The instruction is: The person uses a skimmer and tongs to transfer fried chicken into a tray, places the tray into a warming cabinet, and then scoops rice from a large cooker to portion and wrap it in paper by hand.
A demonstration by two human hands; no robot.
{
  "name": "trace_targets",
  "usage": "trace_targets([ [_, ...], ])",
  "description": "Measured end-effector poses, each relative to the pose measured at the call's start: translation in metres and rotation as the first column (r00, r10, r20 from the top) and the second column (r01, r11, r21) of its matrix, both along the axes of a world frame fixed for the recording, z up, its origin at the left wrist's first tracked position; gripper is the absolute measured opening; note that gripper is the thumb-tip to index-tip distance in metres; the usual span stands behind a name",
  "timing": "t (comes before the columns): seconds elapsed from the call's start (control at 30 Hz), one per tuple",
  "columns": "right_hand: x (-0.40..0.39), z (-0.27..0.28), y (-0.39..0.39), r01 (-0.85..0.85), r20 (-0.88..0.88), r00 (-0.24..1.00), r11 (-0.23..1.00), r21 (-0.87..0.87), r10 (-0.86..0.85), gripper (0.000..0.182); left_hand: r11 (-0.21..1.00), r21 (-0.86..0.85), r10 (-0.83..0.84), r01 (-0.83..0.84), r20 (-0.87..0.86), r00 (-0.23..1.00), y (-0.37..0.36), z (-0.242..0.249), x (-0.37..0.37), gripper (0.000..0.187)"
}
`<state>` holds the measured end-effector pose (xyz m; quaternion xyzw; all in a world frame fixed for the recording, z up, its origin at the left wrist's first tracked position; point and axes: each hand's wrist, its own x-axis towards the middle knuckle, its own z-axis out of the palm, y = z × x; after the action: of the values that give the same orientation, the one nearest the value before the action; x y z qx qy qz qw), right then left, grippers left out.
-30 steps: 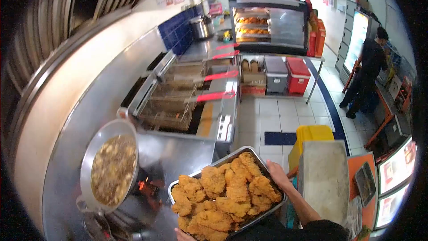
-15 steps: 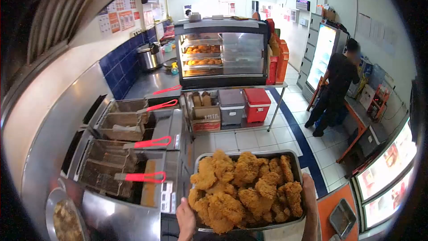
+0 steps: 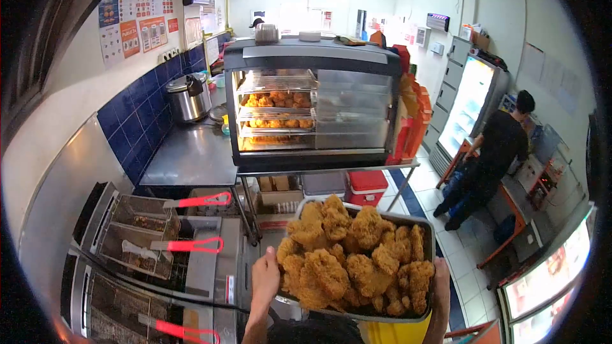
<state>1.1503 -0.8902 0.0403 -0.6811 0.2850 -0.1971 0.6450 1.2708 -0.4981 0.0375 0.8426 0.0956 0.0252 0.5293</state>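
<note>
A metal tray (image 3: 429, 242) heaped with golden fried chicken (image 3: 357, 255) is held level in front of me between both hands. My left hand (image 3: 265, 274) grips the tray's left edge, its thumb up along the side and the other fingers hidden. On the opposite side, my right hand (image 3: 440, 280) is wrapped round the right edge, with most of its fingers out of sight. Beyond the tray stands a lit glass display warmer (image 3: 312, 108); fried pieces (image 3: 277, 100) lie on the racks in its left half, and its right half looks covered by a sliding pane.
Fryers with wire baskets (image 3: 137, 229) and red handles (image 3: 194, 245) line the left. A steel pot (image 3: 189, 97) stands on the counter (image 3: 182, 153). Under the warmer is a red cooler (image 3: 366, 186). At right, a person in dark clothes (image 3: 500, 146) stands beside a lit fridge (image 3: 465, 99).
I have moved forward with the tray, so the display warmer looks nearer and larger. The fryers have slid back toward the lower left. Both hands keep hold of the tray.
</note>
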Motion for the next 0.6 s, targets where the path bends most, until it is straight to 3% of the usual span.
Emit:
trace_targets([
  [0.07,0.076,-0.012,-0.019,-0.084,-0.043,0.996,0.980,-0.182,0.077,0.041,0.996,0.003,0.087,-0.087,0.011,0.996,0.003,0.005,0.048,0.059],
  [0.13,0.155,0.019,-0.001,-0.152,0.036,0.986,0.969,-0.196,0.162,0.042,0.977,-0.123,0.190,-0.174,0.134,0.973,-0.002,0.033,0.082,0.058],
  [0.2,0.237,0.032,0.005,-0.321,0.073,0.944,0.946,-0.034,0.323,0.043,0.935,-0.121,0.348,-0.332,0.157,0.924,-0.003,0.042,0.121,0.059],
  [0.23,0.279,0.023,-0.001,-0.371,0.062,0.924,0.923,-0.100,0.378,0.043,0.917,-0.155,0.392,-0.367,0.183,0.902,0.003,0.039,0.138,0.058],
  [0.27,0.332,0.016,-0.008,-0.417,0.067,0.899,0.892,-0.177,0.434,0.043,0.895,-0.200,0.438,-0.399,0.226,0.870,0.005,0.040,0.158,0.058],
  [0.3,0.389,0.010,-0.007,-0.510,0.116,0.837,0.839,-0.188,0.535,0.043,0.841,-0.212,0.530,-0.498,0.133,0.838,0.002,0.056,0.174,0.057],
  [0.33,0.427,0.035,0.008,-0.518,0.015,0.840,0.809,-0.277,0.543,0.042,0.821,-0.219,0.564,-0.528,0.161,0.810,0.002,0.058,0.195,0.057],
  [0.4,0.503,0.064,0.037,-0.640,0.052,0.730,0.707,-0.301,0.682,0.043,0.683,-0.236,0.730,-0.691,0.234,0.642,0.008,0.051,0.224,0.057],
  [0.43,0.536,0.074,0.050,-0.657,0.054,0.712,0.692,-0.299,0.700,0.043,0.703,-0.280,0.709,-0.654,0.211,0.672,0.011,0.061,0.234,0.058],
  [0.47,0.570,0.078,0.065,-0.709,0.049,0.655,0.635,-0.306,0.754,0.047,0.616,-0.359,0.787,-0.701,0.254,0.561,0.002,0.068,0.247,0.058],
  [0.53,0.634,0.089,0.087,-0.760,0.056,0.583,0.568,-0.316,0.811,0.051,0.552,-0.383,0.834,-0.741,0.235,0.499,0.008,0.069,0.271,0.057],
  [0.6,0.691,0.090,0.110,-0.810,-0.135,0.516,0.431,-0.398,0.846,0.062,0.529,-0.361,0.849,-0.768,0.206,0.487,0.012,0.073,0.299,0.056],
])
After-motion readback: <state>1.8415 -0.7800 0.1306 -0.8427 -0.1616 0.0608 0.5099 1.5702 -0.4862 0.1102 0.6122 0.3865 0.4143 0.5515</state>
